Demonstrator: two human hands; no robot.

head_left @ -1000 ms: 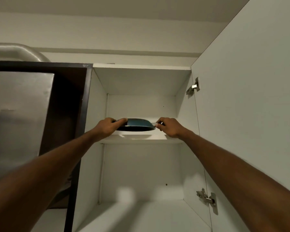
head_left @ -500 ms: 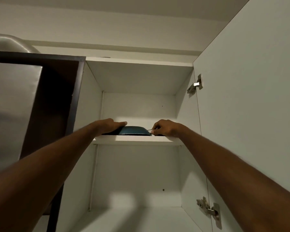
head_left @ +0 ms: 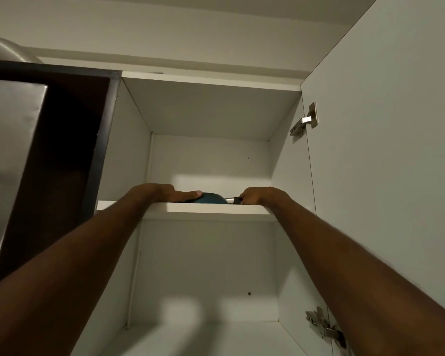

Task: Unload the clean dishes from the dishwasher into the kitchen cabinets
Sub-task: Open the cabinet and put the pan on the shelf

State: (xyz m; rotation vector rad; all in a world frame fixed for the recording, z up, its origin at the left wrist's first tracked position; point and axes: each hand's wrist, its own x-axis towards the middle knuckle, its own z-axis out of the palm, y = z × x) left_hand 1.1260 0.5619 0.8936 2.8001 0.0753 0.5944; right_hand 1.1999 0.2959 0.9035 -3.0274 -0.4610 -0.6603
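Head view: pan point(head_left: 212, 198) sits on upper shelf point(head_left: 216, 208) of the cabinet, mostly hidden by the edge. Left hand point(head_left: 154, 194) flat, fingers straight against its rim. Right hand point(head_left: 257, 196) curled round the handle point(head_left: 231, 200). Likely rigid, fairly heavy, smooth; grip the handle, steady the rim.

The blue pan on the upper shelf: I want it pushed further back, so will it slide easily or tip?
The blue pan looks rigid, so it would likely slide as one piece on the smooth white shelf. Its long handle, gripped by the right hand, may make it pivot. The left hand, flat against its rim, should steady it.
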